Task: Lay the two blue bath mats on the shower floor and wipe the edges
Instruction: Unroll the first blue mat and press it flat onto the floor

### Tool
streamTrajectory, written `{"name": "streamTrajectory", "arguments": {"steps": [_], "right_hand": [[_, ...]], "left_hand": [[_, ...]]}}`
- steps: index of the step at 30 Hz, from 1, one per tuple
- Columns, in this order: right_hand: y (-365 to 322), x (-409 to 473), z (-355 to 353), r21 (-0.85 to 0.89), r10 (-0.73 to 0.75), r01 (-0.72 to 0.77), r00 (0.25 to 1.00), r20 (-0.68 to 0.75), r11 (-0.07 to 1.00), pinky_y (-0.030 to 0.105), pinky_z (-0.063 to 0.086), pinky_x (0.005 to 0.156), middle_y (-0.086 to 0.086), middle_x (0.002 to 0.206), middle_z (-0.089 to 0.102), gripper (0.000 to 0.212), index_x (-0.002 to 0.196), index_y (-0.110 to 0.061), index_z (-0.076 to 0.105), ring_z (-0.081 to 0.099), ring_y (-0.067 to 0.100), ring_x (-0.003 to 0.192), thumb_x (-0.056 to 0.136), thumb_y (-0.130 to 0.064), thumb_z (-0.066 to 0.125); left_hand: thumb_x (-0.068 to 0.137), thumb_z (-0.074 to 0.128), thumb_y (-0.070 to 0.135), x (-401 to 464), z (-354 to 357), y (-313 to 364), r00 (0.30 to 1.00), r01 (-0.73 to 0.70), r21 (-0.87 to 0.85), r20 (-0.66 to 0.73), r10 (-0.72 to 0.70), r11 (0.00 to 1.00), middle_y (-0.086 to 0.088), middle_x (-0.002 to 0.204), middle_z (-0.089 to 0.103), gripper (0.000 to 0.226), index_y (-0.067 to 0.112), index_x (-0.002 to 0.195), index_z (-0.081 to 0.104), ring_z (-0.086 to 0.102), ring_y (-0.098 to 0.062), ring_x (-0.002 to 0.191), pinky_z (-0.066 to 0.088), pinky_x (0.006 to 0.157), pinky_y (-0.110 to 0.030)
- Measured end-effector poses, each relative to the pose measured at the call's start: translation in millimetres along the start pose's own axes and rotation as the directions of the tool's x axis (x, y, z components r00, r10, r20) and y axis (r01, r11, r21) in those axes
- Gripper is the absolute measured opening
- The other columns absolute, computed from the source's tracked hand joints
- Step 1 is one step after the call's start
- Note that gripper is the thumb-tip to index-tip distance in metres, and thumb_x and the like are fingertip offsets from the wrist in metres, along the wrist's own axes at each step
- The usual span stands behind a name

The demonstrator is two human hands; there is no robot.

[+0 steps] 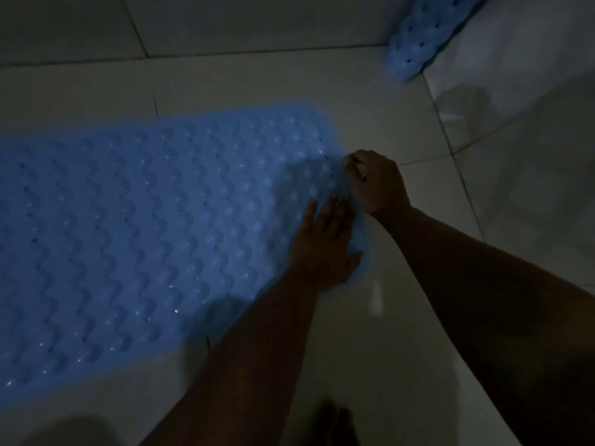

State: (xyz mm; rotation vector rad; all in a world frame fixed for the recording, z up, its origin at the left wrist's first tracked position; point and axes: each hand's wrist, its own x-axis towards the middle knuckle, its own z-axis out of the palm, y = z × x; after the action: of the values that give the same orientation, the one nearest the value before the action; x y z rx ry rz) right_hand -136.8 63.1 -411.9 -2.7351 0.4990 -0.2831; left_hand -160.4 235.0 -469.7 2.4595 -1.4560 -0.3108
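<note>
Your left hand (325, 239) lies flat on the near right corner of the mat (135, 239), fingers straight and close together, pressing it to the floor (289, 82). Your right hand (375, 181) sits at the mat's right edge with its fingers curled; it looks to be pinching that edge, though the dim light hides the fingertips. This mat lies spread across the tiles, running off to the left. The second mat (418, 37) is well apart at the top right, bunched or rolled against the wall, not yet laid.

The step in hand seems to be seating this end of the first mat. Keep the left palm down as an anchor while the right draws the edge taut and square to the grout lines, then lower it, do not drop it. Press from the middle outward so that no bubble is trapped beneath. Run your palm along the border to check that it lies flat. The tiles look glossy, perhaps wet, so expect the mat to slide if you push sideways; press straight down
</note>
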Motion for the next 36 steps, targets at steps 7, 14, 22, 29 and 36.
{"name": "streamTrajectory", "arguments": {"steps": [7, 14, 22, 29, 36], "right_hand": [[-15, -1, -29, 0.041, 0.055, -0.055, 0.998, 0.008, 0.998, 0.037, 0.053, 0.076, 0.012, 0.095, 0.074, 0.035, 0.096, -0.008, 0.073, 0.069, 0.031, 0.088, 0.098, -0.032, 0.047], [-67, -74, -11, -0.063, 0.173, -0.163, 0.963, 0.205, 0.985, 0.042, 0.048, 0.100, 0.018, 0.128, 0.065, 0.053, 0.126, -0.009, 0.066, 0.060, 0.036, 0.120, 0.099, -0.044, 0.037], [-68, -136, 61, -0.222, 0.029, 0.001, 0.991, 0.133, 0.975, 0.056, 0.008, 0.124, 0.014, 0.167, 0.016, 0.072, 0.158, -0.013, 0.025, 0.010, 0.029, 0.156, 0.101, -0.057, 0.035], [-70, -130, 69, -0.247, 0.037, -0.010, 0.993, 0.108, 0.969, 0.054, 0.010, 0.124, 0.012, 0.167, 0.015, 0.077, 0.159, -0.014, 0.024, 0.012, 0.029, 0.155, 0.099, -0.060, 0.036], [-85, -93, 33, -0.236, 0.179, -0.148, 0.977, 0.112, 0.960, 0.043, 0.050, 0.097, 0.009, 0.134, 0.064, 0.061, 0.127, -0.022, 0.065, 0.063, 0.030, 0.121, 0.100, -0.061, 0.027]], "left_hand": [[0.101, 0.044, 0.044, 30, -55, -9, 0.946, 0.133, -0.231, 0.318, -0.055, 0.964, -0.012, 0.168, 0.020, 0.068, 0.015, 0.160, 0.027, 0.017, -0.030, 0.156, 0.011, 0.125, -0.051], [0.091, 0.042, 0.032, -24, -102, -65, 0.942, 0.267, -0.323, -0.111, -0.316, 0.908, -0.010, 0.141, 0.061, 0.055, 0.015, 0.141, 0.058, 0.043, -0.036, 0.143, 0.045, 0.108, -0.053], [0.087, 0.044, 0.033, -84, -64, -82, 0.924, 0.253, -0.069, -0.280, -0.262, 0.965, -0.004, 0.140, 0.061, 0.050, 0.020, 0.130, 0.065, 0.035, -0.035, 0.147, 0.024, 0.117, -0.066], [0.088, 0.052, 0.031, -92, -59, -94, 0.941, 0.253, 0.002, -0.231, -0.245, 0.968, -0.008, 0.152, 0.050, 0.051, 0.019, 0.137, 0.061, 0.025, -0.036, 0.153, 0.016, 0.119, -0.068], [0.089, 0.036, 0.037, -79, -73, -81, 0.931, 0.336, -0.042, -0.138, -0.338, 0.941, -0.012, 0.158, 0.041, 0.058, 0.018, 0.140, 0.056, 0.017, -0.040, 0.155, 0.022, 0.120, -0.064]]}}
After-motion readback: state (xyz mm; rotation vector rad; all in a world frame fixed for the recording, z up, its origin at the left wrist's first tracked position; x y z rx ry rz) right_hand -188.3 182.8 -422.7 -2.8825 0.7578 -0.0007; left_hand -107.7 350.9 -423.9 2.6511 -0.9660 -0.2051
